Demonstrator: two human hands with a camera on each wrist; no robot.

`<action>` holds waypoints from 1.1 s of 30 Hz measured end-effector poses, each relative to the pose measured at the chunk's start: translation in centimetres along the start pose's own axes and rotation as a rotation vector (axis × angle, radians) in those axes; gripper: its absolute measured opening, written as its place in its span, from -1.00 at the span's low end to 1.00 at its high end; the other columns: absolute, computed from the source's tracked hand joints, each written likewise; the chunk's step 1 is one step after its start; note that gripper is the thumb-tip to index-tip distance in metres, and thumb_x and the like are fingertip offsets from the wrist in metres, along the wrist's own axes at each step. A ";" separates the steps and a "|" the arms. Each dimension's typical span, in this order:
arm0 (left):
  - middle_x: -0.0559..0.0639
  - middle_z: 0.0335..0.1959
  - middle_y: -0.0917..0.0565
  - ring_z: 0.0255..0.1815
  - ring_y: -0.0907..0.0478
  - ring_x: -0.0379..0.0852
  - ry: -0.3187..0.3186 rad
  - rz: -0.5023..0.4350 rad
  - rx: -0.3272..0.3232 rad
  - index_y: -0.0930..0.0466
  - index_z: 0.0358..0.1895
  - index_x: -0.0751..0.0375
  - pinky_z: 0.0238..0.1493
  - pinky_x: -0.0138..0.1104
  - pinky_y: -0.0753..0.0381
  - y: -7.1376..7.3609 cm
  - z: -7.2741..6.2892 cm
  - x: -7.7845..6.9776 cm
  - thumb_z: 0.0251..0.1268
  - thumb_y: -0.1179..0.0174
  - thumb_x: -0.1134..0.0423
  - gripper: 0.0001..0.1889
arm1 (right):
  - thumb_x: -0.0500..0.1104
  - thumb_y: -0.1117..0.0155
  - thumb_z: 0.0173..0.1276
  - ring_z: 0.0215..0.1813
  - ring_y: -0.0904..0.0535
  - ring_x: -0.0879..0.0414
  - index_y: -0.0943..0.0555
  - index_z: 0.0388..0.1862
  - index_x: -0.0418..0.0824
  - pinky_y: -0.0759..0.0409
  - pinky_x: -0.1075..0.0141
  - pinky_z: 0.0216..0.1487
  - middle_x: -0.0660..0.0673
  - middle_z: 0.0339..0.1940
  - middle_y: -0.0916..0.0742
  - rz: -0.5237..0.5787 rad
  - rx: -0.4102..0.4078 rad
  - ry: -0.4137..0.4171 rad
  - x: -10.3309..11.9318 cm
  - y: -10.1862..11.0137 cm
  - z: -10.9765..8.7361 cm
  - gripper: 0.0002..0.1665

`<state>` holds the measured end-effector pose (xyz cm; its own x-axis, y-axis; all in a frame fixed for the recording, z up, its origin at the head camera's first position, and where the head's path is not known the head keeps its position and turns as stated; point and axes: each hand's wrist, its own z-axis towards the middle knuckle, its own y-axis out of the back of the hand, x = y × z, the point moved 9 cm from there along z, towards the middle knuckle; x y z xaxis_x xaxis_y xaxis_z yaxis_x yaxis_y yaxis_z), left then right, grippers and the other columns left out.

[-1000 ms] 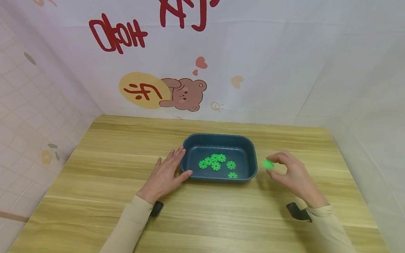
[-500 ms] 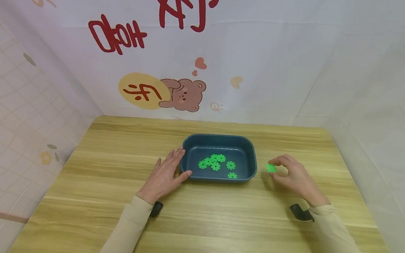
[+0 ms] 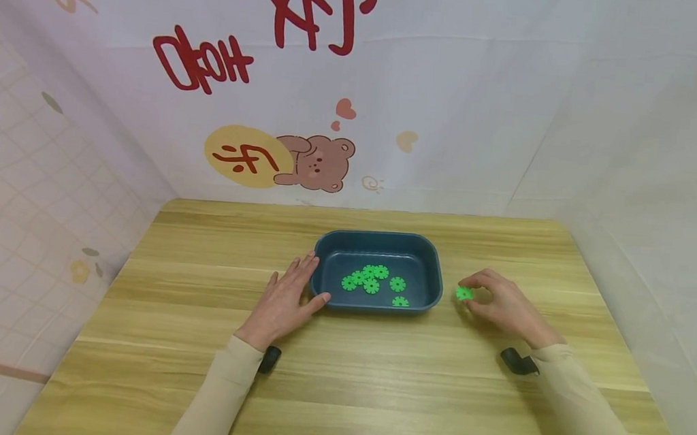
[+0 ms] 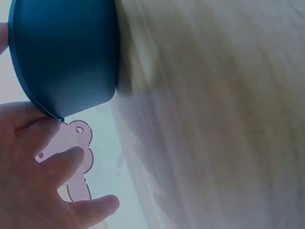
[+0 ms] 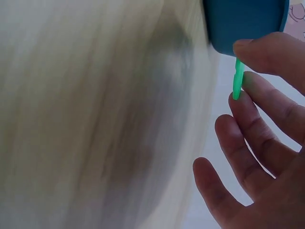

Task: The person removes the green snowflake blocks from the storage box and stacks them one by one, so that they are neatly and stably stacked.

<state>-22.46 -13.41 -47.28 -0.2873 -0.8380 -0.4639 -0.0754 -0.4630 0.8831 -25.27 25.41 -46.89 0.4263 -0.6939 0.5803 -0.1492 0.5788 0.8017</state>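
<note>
A dark blue rectangular plastic bin stands on the wooden table. Inside it lie several green notched snowflake discs, some overlapping; one leans by the front wall, partly hidden. My left hand rests against the bin's left side, fingers spread, with the thumb at the front left corner. Right of the bin, my right hand pinches one more green snowflake disc between thumb and fingers, off the table. In the right wrist view that disc appears edge-on, with the other fingers loosely spread.
The wooden table reaches a white printed cloth at the back, with a bear and red lettering. More cloth hangs at both sides. A black strap piece sits at the right wrist, another black piece at the left.
My right hand has moved slightly right and toward me with the pinched disc, which has turned a little. The left hand, the bin and the discs inside stay in place.
</note>
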 end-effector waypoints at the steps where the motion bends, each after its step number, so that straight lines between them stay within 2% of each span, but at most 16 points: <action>1: -0.04 0.68 -0.09 0.69 0.01 0.09 0.001 -0.001 0.000 -0.08 0.69 0.07 0.53 0.33 -0.01 0.0 0.0 0.0 0.48 -0.03 -0.39 -0.09 | -0.31 -0.53 0.28 0.08 -0.66 -0.16 -0.73 0.05 -0.24 -0.61 -0.15 0.12 -0.12 0.02 -0.72 0.006 0.011 -0.004 -0.1 -0.1 0.0 -0.65; 7: -0.05 0.68 -0.08 0.69 0.01 0.10 0.005 -0.001 0.005 -0.08 0.69 0.07 0.53 0.33 -0.01 0.0 0.0 0.1 0.48 -0.03 -0.39 -0.09 | -0.27 -0.54 0.29 0.08 -0.65 -0.12 -0.74 0.04 -0.20 -0.60 -0.11 0.12 -0.08 0.00 -0.73 0.022 0.047 -0.013 -0.7 -0.4 0.2 -0.67; 17: -0.04 0.69 -0.08 0.68 -0.01 0.13 0.013 -0.005 0.015 -0.07 0.69 0.08 0.53 0.33 0.00 -0.1 0.1 0.0 0.49 -0.10 -0.32 -0.11 | -0.28 -0.54 0.28 0.07 -0.65 -0.07 -0.75 0.03 -0.21 -0.59 -0.11 0.15 -0.07 -0.01 -0.74 -0.001 0.081 0.002 -1.1 -0.8 0.5 -0.67; 22: -0.04 0.69 -0.07 0.68 0.00 0.13 0.013 -0.007 0.015 -0.07 0.69 0.07 0.53 0.33 -0.01 -0.1 0.0 0.1 0.49 -0.07 -0.35 -0.10 | -0.25 -0.54 0.29 0.07 -0.64 -0.03 -0.76 0.02 -0.18 -0.59 -0.06 0.16 -0.02 -0.02 -0.74 -0.019 0.101 0.003 -1.2 -1.1 0.6 -0.69; 33: -0.03 0.69 -0.08 0.68 0.00 0.14 0.011 -0.005 0.011 -0.07 0.69 0.08 0.53 0.32 -0.03 -0.1 -0.1 0.1 0.49 -0.04 -0.38 -0.09 | -0.25 -0.53 0.28 0.00 -0.62 0.00 -0.77 0.02 -0.20 -0.61 0.00 0.08 -0.05 -0.04 -0.71 -0.047 0.152 -0.004 -1.2 -1.6 0.8 -0.68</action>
<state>-22.40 -13.47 -47.38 -0.2764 -0.8388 -0.4691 -0.0874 -0.4642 0.8814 -26.24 25.03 -48.78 0.4324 -0.7206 0.5420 -0.2623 0.4745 0.8402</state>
